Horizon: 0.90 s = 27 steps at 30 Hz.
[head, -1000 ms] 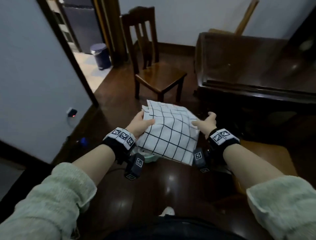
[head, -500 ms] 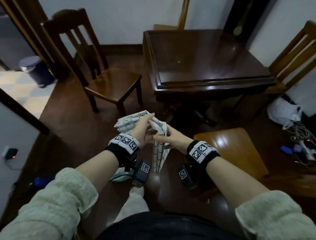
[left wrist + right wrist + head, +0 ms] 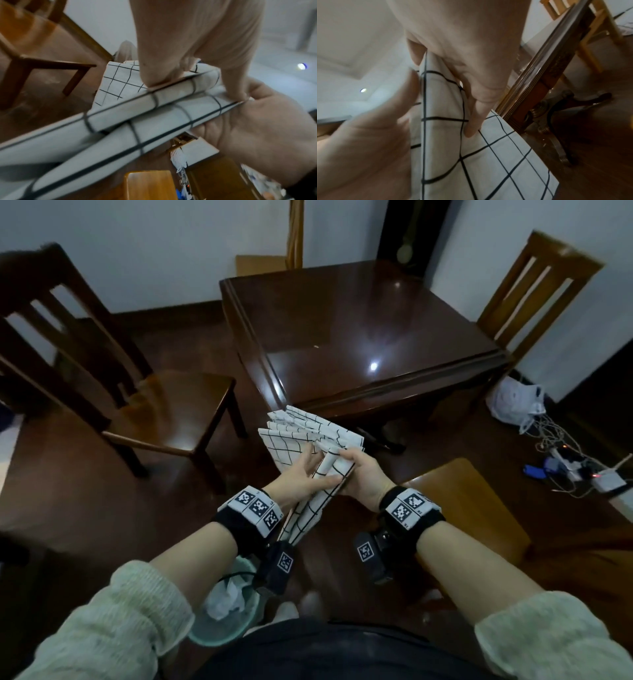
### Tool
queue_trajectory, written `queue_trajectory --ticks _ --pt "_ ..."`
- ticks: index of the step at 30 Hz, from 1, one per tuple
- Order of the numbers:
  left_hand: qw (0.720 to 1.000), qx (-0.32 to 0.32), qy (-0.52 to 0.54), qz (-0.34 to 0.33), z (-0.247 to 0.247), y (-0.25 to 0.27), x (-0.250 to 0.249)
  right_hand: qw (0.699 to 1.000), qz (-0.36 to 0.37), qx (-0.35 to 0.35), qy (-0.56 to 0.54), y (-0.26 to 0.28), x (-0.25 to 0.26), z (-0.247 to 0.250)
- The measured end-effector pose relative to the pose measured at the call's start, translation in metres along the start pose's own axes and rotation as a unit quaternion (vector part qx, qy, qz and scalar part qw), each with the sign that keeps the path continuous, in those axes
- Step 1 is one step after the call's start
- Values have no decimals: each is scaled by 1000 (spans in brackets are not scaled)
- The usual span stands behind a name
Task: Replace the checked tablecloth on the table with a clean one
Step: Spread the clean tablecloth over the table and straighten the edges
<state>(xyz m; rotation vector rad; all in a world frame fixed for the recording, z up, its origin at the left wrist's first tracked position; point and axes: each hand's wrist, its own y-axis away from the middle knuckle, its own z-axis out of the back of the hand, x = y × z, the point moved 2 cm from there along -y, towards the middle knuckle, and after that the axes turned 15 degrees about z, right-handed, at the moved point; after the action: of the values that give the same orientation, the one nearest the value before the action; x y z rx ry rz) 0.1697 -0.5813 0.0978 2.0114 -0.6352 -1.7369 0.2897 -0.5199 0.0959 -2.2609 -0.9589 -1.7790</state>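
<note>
The dark wooden tabletop [image 3: 370, 337] lies bare at the far middle of the room, with one chair [image 3: 144, 392] to its left and another [image 3: 534, 289] at the far right. A second ago the view faced the left chair and the doorway; it has since swung round to square up with the table. The checked tablecloth [image 3: 301, 436] — then a flat folded pad between two spread palms — now fans into loose layers just near of the table's edge, held in the air. The right hand [image 3: 363, 477] pinches a folded edge, fingers curled round it, while the left hand [image 3: 301, 477] lies with straight fingers against the cloth's side, thumb pressed on a fold. Unfolding seems under way, so spreading over the table should follow. A pale bin [image 3: 226, 611] sits on the floor nearest.
</note>
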Motion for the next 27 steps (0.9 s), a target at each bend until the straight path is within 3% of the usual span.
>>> queue_trajectory --ticks 3,6,9,14,18,23,27 --pt "996 -34 -83 9 12 -19 -8 999 -5 -49 -12 -20 1 0" --pt "996 -82 -42 21 20 -36 -22 995 14 -93 -11 -32 9 3" --pt "996 -91 20 13 28 -51 -56 985 81 -153 13 -51 35 18" --pt "981 -133 141 -9 54 -91 -145 946 197 -255 26 -99 117 62" --pt "954 -166 231 -97 70 -109 -225 893 290 -342 44 -138 212 115" --pt "898 -143 353 -220 86 -132 -313 863 379 -329 -52 -184 306 162" --pt "907 -140 335 -216 89 -183 -326 865 366 -342 -43 -230 309 188"
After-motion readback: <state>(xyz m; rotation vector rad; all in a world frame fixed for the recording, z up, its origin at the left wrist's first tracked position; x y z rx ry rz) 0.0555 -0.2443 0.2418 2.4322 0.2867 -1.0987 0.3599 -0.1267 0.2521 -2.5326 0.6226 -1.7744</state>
